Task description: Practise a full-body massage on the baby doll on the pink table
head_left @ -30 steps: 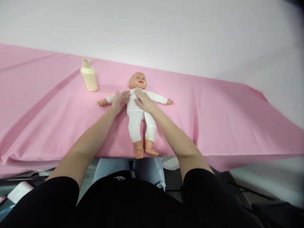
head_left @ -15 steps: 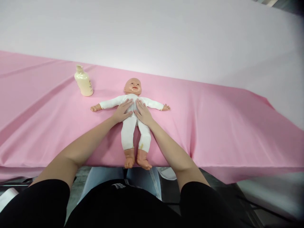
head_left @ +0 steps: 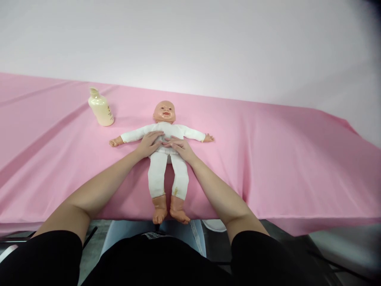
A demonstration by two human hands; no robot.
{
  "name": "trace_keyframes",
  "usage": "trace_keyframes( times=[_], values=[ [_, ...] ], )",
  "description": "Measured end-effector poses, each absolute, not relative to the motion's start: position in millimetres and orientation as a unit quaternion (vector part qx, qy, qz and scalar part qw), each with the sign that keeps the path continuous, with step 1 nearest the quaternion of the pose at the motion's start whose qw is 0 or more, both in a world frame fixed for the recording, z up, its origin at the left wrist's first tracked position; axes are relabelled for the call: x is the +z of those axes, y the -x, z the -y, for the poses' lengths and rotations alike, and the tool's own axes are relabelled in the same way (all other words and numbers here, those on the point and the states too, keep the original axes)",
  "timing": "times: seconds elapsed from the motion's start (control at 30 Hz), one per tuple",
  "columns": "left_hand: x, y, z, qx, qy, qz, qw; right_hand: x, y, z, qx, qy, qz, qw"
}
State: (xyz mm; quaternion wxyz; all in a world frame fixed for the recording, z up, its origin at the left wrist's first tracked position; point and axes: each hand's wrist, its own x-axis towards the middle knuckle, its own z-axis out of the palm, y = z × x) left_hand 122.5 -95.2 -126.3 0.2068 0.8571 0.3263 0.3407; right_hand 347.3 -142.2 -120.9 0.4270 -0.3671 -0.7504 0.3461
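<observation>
A baby doll (head_left: pixel 165 131) in a white one-piece suit lies on its back on the pink cloth (head_left: pixel 268 159), arms spread, bare feet at the near edge. My left hand (head_left: pixel 149 143) lies flat on the doll's belly from the left. My right hand (head_left: pixel 180 146) lies flat on the belly from the right, and the fingertips of both meet in the middle. Neither hand grips anything; the fingers are stretched out on the suit.
A cream lotion bottle (head_left: pixel 100 107) with a pump top stands on the cloth to the doll's far left. A white wall rises behind the table. Below the near edge are my lap and the floor.
Both hands slid down from the doll's chest and shoulders to its belly and came together. The camera tilted, so the doll sits lower in view.
</observation>
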Motion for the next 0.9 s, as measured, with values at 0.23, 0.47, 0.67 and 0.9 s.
trace_keyframes(
  times=[0.23,0.47,0.67,0.9],
  values=[
    [-115.9,-136.6,93.1,0.350,-0.838,-0.378,0.178,-111.1,-336.1,133.9,0.403,0.442,0.660,0.454],
    [-86.4,-191.1,11.1,0.528,-0.752,-0.372,0.127,-85.4,-321.9,36.8,0.147,0.462,0.609,0.628],
    [-117.2,-199.8,-25.4,0.542,-0.704,-0.411,0.203,-112.3,-322.1,1.4,0.221,0.513,0.590,0.582],
    [-136.9,-188.7,-39.3,0.553,-0.656,-0.423,0.293,-122.0,-333.6,4.7,0.253,0.540,0.580,0.555]
  ],
)
